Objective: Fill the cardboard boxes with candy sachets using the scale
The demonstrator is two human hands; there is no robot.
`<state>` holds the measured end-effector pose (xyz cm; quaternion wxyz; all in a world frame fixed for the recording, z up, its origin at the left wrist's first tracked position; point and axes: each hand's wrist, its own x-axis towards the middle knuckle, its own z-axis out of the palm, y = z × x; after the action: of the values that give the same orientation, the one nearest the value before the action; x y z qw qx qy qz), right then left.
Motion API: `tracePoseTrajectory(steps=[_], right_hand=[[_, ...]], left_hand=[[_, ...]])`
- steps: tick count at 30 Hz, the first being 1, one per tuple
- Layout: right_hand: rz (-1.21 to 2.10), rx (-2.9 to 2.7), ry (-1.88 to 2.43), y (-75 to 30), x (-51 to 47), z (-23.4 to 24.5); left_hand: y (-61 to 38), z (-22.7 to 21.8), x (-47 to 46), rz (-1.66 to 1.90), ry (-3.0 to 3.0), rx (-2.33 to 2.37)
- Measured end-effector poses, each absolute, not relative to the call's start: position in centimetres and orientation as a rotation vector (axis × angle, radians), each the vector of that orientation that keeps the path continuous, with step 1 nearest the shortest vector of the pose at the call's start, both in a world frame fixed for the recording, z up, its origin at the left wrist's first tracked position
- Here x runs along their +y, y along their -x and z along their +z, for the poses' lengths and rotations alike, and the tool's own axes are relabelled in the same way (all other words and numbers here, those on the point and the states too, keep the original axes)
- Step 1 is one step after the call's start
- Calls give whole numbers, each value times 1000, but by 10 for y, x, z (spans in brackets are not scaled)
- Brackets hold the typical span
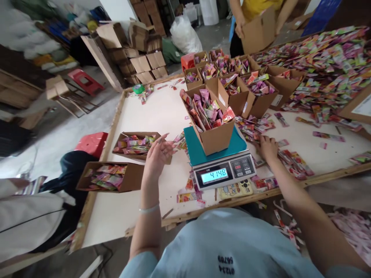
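Observation:
My left hand [160,151] is raised left of the scale, its fingers spread and holding nothing. Beneath and behind it sits an open carton of snack packets [136,146]. My right hand [268,148] reaches down right of the scale, with its fingers curled onto a small packet in a loose heap [255,125]. The digital scale [223,170] stands before me with its display lit, seeming to read 414.8. On its teal plate [193,144] rests an upright cardboard box [217,139] filled with pink and red packets.
Several filled boxes [262,102] crowd behind the scale, and a large packet pile [327,69] covers the right side. Another carton [131,177] sits at the left edge near a seated person. A phone [236,189] lies under the scale's front. Across the table, a person [261,23] holds a box.

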<state>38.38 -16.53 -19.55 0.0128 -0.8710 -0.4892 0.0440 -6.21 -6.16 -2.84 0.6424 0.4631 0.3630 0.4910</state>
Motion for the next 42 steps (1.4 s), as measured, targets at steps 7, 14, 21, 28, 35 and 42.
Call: tracePoseTrajectory(steps=[7,14,21,28,35,42], right_hand=[[236,-1579,2723,-402,-152,-169],[344,-1577,2499,-402,-123,-98],[108,-1737,1313,-323,-86,65],[168,-2327,1641,-244,-26,91],[432,-2142,1635,-242,9,88],[655,-2020,1750,-212,22,83]], left_hand=[[64,-39,-59,1139,-1060,850],[61,-42,-60,1165,-1038,858],[54,-33,-65,1164,-1026,818],[61,-35,-76,1183,-1017,839],[71,-39,-78,1193,-986,846],[69,-48,-80,1198,-966,841]])
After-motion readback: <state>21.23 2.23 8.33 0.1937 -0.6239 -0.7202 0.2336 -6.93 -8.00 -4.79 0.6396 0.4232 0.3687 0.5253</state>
